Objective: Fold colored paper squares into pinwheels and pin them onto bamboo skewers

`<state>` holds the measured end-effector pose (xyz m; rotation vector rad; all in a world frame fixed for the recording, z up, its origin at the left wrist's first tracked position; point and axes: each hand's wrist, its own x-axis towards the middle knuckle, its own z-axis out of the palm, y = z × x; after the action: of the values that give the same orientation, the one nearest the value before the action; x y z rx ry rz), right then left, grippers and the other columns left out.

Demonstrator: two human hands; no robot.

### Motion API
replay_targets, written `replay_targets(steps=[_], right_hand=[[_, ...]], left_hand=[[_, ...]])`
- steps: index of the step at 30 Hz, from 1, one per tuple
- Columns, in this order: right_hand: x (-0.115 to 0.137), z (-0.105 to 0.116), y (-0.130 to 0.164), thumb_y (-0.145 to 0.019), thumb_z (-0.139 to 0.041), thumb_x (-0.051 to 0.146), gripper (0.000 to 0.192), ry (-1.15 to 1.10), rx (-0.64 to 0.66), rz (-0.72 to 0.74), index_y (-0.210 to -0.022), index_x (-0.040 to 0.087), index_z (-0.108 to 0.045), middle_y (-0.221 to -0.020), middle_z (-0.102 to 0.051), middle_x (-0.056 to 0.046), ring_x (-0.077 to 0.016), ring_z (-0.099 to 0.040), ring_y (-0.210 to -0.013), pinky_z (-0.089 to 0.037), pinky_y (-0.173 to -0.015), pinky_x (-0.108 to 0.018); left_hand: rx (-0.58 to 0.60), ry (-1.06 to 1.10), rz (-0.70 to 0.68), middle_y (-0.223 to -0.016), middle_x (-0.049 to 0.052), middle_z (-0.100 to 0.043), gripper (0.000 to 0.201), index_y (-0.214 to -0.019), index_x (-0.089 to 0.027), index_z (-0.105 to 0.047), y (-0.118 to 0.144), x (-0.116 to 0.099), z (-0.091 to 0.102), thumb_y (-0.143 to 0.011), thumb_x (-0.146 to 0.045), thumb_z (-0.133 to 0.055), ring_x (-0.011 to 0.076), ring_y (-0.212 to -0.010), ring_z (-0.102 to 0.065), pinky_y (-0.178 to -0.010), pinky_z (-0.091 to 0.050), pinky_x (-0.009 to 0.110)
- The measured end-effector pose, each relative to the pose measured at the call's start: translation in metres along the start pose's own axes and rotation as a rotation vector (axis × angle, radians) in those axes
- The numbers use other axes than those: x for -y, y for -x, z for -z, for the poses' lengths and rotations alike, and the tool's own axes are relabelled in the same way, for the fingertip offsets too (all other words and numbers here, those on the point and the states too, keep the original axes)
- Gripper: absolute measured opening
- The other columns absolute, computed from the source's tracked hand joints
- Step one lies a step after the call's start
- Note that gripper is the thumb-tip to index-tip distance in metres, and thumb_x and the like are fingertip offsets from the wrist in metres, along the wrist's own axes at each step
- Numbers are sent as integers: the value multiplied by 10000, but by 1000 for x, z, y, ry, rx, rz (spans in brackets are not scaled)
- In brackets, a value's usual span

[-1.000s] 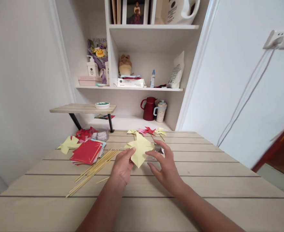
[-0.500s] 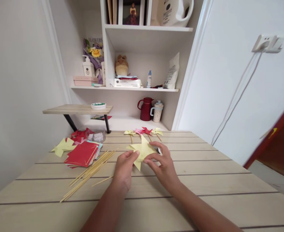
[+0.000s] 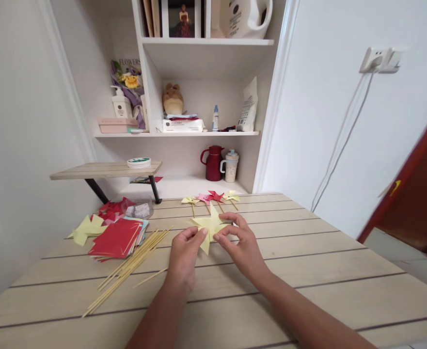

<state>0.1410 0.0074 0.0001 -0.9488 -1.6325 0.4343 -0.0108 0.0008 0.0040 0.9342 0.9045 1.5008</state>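
With twelve o'clock pointing straight away from the person, the left hand [image 3: 184, 252] pinches a yellow paper pinwheel [image 3: 211, 225] between thumb and fingers at its eight o'clock edge; the right hand [image 3: 244, 245] has thumb and forefinger narrowed on the paper near four o'clock, another finger raised toward two. The piece sits between both hands, above the slatted table [image 3: 308, 264]: pale yellow, its blades spread like a star, one point up at twelve and one down near six. It looks cut and shaped, yet no stick shows on it, so I judge it part-finished. Beyond it, at twelve o'clock, a row of four pinwheels [image 3: 216, 196], two yellow, one pink and one red, lies with sticks attached; those appear complete. At eight o'clock, a bundle of bamboo sticks [image 3: 136, 261] and a lone stick [image 3: 150, 277] remain unused. Toward nine sits a stack of square sheets [image 3: 116, 238], red on top and seemingly unworked, with a loose yellow pinwheel shape [image 3: 87, 229] beyond it, stickless as far as I can see. Around ten lie crumpled-looking red paper pieces [image 3: 113, 209] and a clear container [image 3: 140, 210].
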Motion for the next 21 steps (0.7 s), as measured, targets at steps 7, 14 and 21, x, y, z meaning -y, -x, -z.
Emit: replay_targets(steps=[7,14,21], right_hand=[[-2,-1,0,-818,-714,283,182,-13,-17,-5,-656,218,-665,-1204,-593,-83,-273,-549,-1172,-391,-1028,-448],[-2,-1,0,-805,-724,294,199,-23,-32,-21,-634,218,-655,-1179,-612,-76,-275,-564,-1153,-396,-1020,-446],[-1,-1,0,-810,-720,291,204,-32,-34,-26,-634,216,-649,-1181,-607,-74,-272,-571,-1147,-403,-1014,-448]], left_hand=[[-39,-58,-24,-778,51,-703,302,-811,-121,-727,1,1,-1,-654,-355,-835,179,-771,-619,-755,-465,293],[-47,-98,-39,-762,55,-706,288,-799,-116,-735,2,0,-2,-657,-348,-828,181,-765,-625,-730,-465,277],[-51,-126,-35,-800,68,-725,308,-818,-114,-734,2,1,-3,-661,-365,-817,165,-738,-618,-707,-458,266]])
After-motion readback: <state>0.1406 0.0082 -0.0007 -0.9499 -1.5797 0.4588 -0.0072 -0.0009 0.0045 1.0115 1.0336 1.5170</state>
